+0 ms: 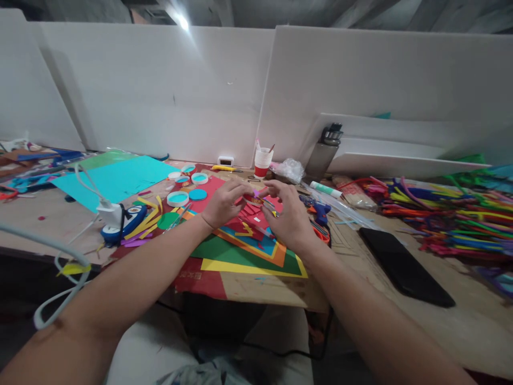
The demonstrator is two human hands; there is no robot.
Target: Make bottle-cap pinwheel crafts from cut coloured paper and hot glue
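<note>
Over the stacked colored paper, my left hand has its fingers closed at the left side of a small round piece with purple and yellowish-brown on it. Its exact kind is too small and blurred to make out. My right hand curves around the other side of the piece, thumb and fingers apart; whether they touch it is unclear. Beneath both hands lie red paper, a green sheet and a yellow sheet. Short yellow strips rest on the sheets.
White round lids with blue insides stand left of my hands, near a turquoise sheet. A paper cup and a grey bottle stand behind. Rightward lie a black phone, a glue gun and bundled pipe cleaners.
</note>
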